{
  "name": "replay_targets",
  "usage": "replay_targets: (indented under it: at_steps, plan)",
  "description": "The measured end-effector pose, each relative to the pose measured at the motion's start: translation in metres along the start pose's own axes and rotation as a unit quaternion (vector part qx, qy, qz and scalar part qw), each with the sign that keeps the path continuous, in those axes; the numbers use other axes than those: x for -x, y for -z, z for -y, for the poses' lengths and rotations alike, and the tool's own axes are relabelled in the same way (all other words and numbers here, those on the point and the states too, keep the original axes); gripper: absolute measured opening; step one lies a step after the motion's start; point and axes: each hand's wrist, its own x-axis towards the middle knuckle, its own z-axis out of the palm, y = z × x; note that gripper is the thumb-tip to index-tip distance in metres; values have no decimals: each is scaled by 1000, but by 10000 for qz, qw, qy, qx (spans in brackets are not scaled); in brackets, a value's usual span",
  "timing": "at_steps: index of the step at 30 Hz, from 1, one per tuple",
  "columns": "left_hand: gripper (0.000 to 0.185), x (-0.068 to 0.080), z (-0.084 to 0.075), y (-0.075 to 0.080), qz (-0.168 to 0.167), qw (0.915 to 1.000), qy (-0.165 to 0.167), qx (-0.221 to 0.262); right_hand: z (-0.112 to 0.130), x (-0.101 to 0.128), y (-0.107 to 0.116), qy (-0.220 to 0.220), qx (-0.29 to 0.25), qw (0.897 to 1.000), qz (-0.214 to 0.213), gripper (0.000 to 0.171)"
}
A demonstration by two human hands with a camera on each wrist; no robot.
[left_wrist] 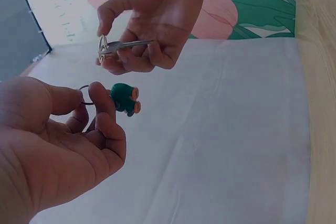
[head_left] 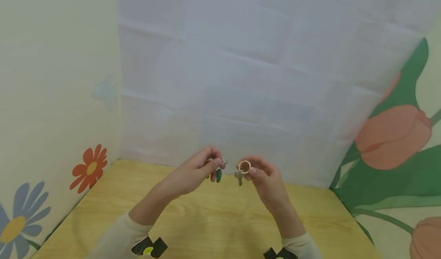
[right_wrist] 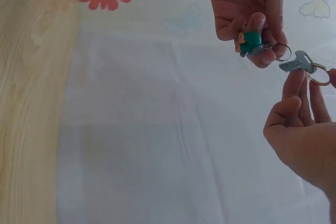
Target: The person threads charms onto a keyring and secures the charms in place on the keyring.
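My left hand (head_left: 193,171) pinches the thin metal ring of a keychain between thumb and forefinger. From that ring hangs a small green figure (left_wrist: 124,97) with orange ends, plain in both wrist views. To its right, my right hand (head_left: 267,176) pinches a gold key ring (head_left: 245,167) between thumb and fingers. A silver key (right_wrist: 297,63) is threaded on the gold ring and hangs down in the head view. Both hands are raised above the table, a short gap between them; the two rings do not touch in the head view.
Below the hands is a light wooden table (head_left: 213,220). A white sheet (head_left: 224,79) stands behind it. Panels printed with flowers (head_left: 90,168) close off the left side and others with tulips (head_left: 394,136) the right. Black bands sit on both sleeves.
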Motion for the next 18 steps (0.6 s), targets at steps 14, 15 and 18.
replay_targets:
  at_steps: [14,15,18]
  plan:
    - [32,3,-18,-15,-377,9977,-438,-360,11,-1,-15,589,-1081,9918,359,32]
    - [31,4,-19,-17,-423,9964,-548,-488,12,0,-17,611,-1097,9916,324,31]
    - [29,6,-22,-23,-655,9898,-825,-959,14,0,-19,664,-1127,9911,241,28]
